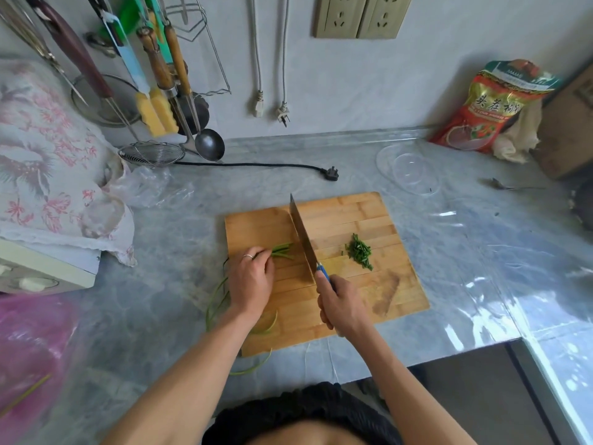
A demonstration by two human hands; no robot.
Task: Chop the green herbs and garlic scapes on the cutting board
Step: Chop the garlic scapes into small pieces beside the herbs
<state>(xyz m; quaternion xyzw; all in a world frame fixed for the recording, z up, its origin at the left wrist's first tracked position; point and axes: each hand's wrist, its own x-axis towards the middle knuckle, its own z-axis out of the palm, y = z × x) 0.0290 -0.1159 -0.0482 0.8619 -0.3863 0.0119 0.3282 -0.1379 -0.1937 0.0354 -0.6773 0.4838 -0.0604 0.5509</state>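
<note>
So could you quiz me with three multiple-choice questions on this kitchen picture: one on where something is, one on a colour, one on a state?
1. Where does the pile of chopped greens lie on the board?
A. Right of the knife
B. Under the left hand
C. Off the board, on the counter

2. What colour is the knife handle showing above the right hand?
A. Red
B. Blue
C. Black

3. What is the left hand doing?
A. Resting flat on the counter
B. Holding a bowl
C. Holding down the uncut stalks

Answers:
1 A, the pile sits on the board on the blade's right side.
2 B, a blue bit of handle shows between blade and fist.
3 C, its fingers rest on the stalks, whose ends point toward the blade.
</note>
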